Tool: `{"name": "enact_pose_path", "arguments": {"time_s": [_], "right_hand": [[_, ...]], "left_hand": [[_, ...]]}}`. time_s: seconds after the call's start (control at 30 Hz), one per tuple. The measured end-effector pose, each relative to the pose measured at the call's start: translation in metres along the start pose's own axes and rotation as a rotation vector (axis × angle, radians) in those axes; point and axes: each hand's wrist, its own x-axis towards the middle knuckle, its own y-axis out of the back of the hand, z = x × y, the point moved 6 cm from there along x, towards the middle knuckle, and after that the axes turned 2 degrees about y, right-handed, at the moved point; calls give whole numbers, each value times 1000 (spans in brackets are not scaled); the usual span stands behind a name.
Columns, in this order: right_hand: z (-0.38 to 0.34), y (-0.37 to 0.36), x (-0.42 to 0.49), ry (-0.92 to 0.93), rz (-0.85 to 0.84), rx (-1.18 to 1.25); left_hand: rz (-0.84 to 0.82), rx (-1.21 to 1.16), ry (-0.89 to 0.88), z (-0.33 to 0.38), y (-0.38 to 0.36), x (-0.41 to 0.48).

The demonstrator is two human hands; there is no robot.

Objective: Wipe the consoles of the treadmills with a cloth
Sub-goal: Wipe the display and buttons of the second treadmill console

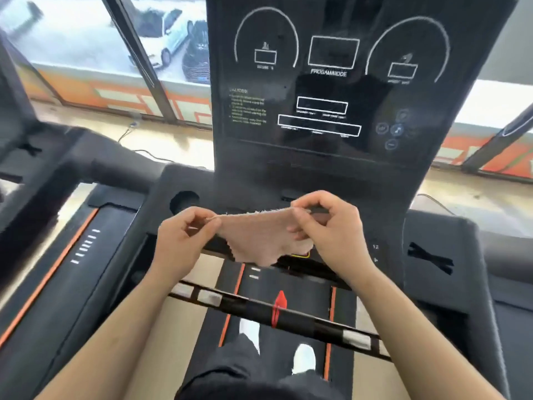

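A small beige cloth (256,238) is stretched between both hands in front of me, above the lower panel of the treadmill. My left hand (181,241) pinches its left corner. My right hand (331,229) pinches its top right edge. The cloth hangs loose below, clear of any surface. The black treadmill console (326,82) rises behind the hands, its dark screen showing white dial outlines and boxes. The hands are below the screen and not touching it.
A round cup holder (184,200) sits left of the hands. A black crossbar (259,308) with a red safety clip (279,308) runs below my forearms. Another treadmill (52,249) stands at the left. Windows behind show parked cars (176,39).
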Motion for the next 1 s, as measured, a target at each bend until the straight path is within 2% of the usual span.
{"name": "enact_pose_path", "arguments": {"time_s": [0.23,0.43,0.5,0.57,0.6,0.67,0.73,0.9,1.0], "right_hand": [[-34,-39,92,210,154,-132],[-64,-76,152,557,234,-437],[-64,-93,169,664,182,-556],[-55,-115,188,758,45,-704],[-45,-128,198,792,-34,-858],[-18,-147,214,771,-176,-1230],[4,-156,222,722,-280,-1461],[19,-159,235,819,-309,-1677],[23,-159,238,872,-308,-1720]], "left_hand": [[46,-135,15,-22,5,108],[97,-223,90,-42,1,173],[122,-264,132,-51,-3,184],[143,-267,196,-64,-8,192],[144,-265,231,-69,-12,194],[147,-266,295,-74,-18,195],[164,-276,343,-78,-21,197],[156,-393,412,-95,-28,203],[174,-424,409,-100,-31,200]]}}
